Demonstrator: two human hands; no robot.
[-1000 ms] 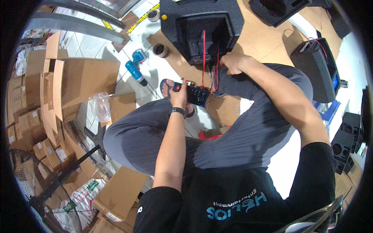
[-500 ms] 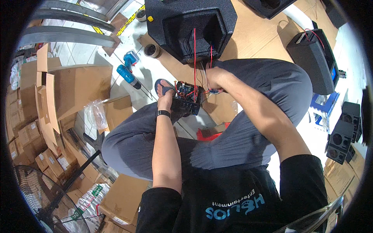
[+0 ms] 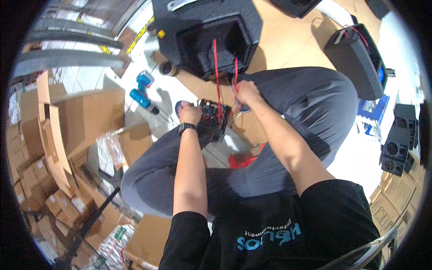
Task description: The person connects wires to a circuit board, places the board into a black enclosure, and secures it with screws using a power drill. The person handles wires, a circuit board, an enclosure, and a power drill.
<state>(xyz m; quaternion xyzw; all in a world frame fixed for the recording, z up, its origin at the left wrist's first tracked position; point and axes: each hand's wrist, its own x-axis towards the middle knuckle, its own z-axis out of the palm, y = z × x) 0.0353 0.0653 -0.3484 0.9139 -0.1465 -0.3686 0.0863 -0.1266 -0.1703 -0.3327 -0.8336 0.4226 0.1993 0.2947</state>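
My left hand (image 3: 190, 113) grips the left side of a black amplifier module (image 3: 215, 120) with an exposed circuit board, held between my legs. Long red wires (image 3: 217, 72) run from it up to the open cavity of a black speaker cabinet (image 3: 250, 28). Beside the module, my right hand (image 3: 247, 93) is closed around thin wires just below the cabinet; its fingertips are partly hidden and blurred.
A blue cordless drill (image 3: 143, 96) lies on the tiles at the left, near a small round pot (image 3: 168, 69). Open cardboard boxes (image 3: 90, 114) crowd the left. Another black speaker (image 3: 353, 67) lies at the right, with small speakers (image 3: 397, 143) beyond.
The whole view has shifted, moving the scene slightly left. My left hand has turned and the module tilts differently. My right hand stays closed by the wires.
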